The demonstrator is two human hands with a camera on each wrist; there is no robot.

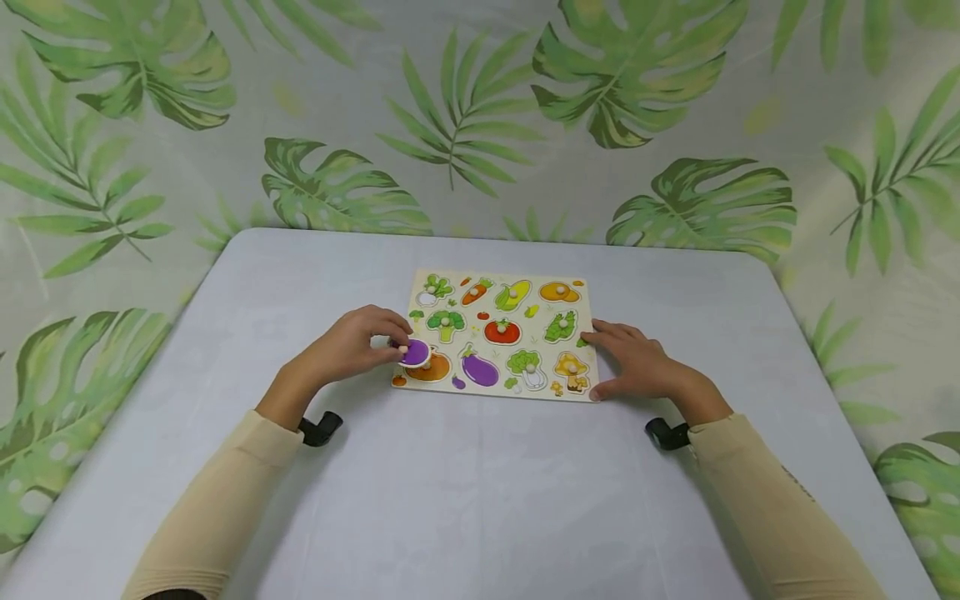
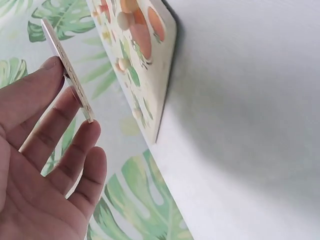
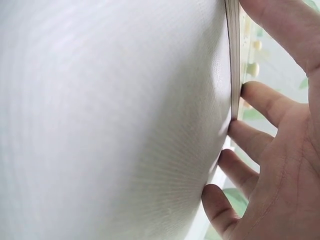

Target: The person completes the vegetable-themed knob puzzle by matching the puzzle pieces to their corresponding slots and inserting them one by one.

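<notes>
My left hand (image 1: 356,340) pinches a purple wooden puzzle piece (image 1: 415,355) by thumb and fingers, over the front left part of the puzzle board (image 1: 540,392). A small pale knob stands on the piece, which overlaps the orange pumpkin piece (image 1: 437,369) in the head view. Seen from the left wrist, the held piece (image 2: 70,75) is tilted edge-on, apart from the board. To its right on the board, the purple eggplant picture (image 1: 480,370) shows no knob. My right hand (image 1: 633,360) rests at the board's right edge, fingers spread, fingertips touching the edge and tabletop.
Knobbed vegetable pieces sit in the board, among them a tomato (image 1: 502,332), a broccoli (image 1: 446,325) and a mushroom (image 1: 572,367). The board lies flat on a white-covered table (image 1: 480,492). A leaf-patterned cloth (image 1: 480,108) hangs behind the table.
</notes>
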